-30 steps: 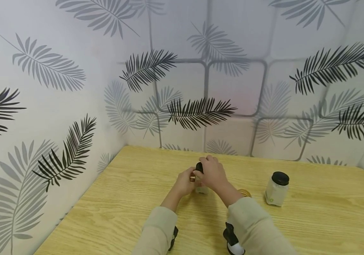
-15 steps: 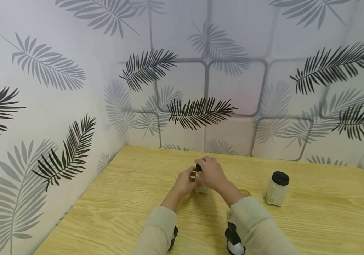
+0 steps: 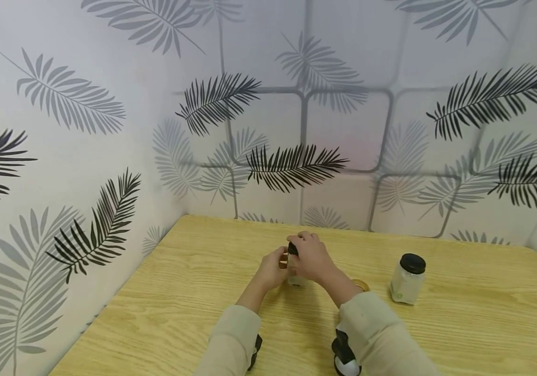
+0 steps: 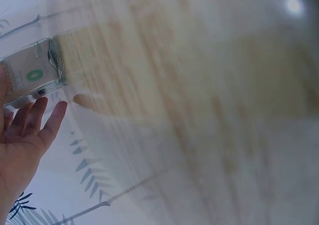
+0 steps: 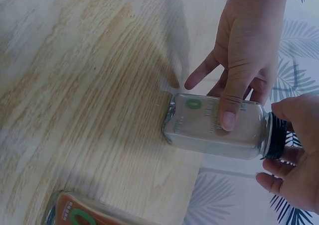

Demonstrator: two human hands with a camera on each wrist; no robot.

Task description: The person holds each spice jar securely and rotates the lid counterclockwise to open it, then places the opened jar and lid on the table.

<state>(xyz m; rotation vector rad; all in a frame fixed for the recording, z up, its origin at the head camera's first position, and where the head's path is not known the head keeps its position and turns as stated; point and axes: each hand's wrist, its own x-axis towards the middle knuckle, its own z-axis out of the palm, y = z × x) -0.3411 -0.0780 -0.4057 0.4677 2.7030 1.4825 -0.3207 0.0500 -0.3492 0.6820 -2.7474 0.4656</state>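
Observation:
A clear square glass jar (image 5: pixel 214 125) with green and grey print and a black screw lid (image 5: pixel 275 135) stands upright on the table. My left hand (image 3: pixel 270 270) grips its body, the thumb lying across the printed side in the right wrist view. Over the top, my right hand (image 3: pixel 313 257) pinches the black lid between thumb and fingers. In the left wrist view the jar (image 4: pixel 32 75) shows at the left edge beside the left hand (image 4: pixel 22 145). Part of the jar is hidden behind the right hand in the head view.
To the right stands another jar (image 3: pixel 407 282) with a black lid and pale contents. A round golden rim (image 3: pixel 361 285) peeks out behind the right forearm. In the right wrist view, a jar with orange-brown colouring (image 5: pixel 82 212) lies at the lower edge. A patterned wall borders the wooden table (image 3: pixel 193 282).
The right hand has shifted slightly lower and turned a little over the lid. The left hand and the jar stay in place.

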